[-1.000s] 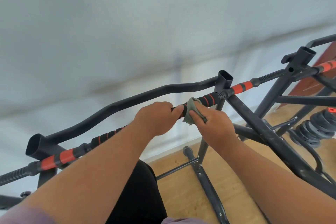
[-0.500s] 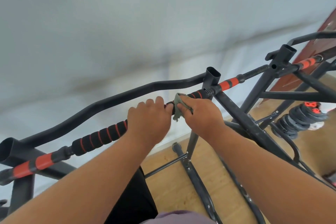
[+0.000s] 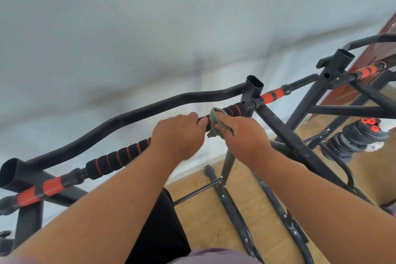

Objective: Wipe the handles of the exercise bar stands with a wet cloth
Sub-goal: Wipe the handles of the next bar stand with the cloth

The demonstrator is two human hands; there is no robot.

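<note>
A black foam handle with red rings [image 3: 120, 156] runs along a bar across a black stand frame [image 3: 252, 85]. My left hand [image 3: 177, 135] grips the middle of this handle with its fingers curled over the top. Right beside it, my right hand [image 3: 242, 133] holds a small grey cloth [image 3: 215, 123] wrapped over the handle near its right end. Part of the cloth hangs below the bar. The two hands almost touch.
A curved black bar [image 3: 128, 118] runs behind the handle. A second stand [image 3: 334, 66] with a red-banded bar rises at the right. Stacked black weight plates [image 3: 355, 137] lie on the wooden floor [image 3: 214, 221]. A grey wall fills the background.
The cloth and my right hand have shifted slightly along the handle next to my left hand. My head has moved, so more of the left handle shows.
</note>
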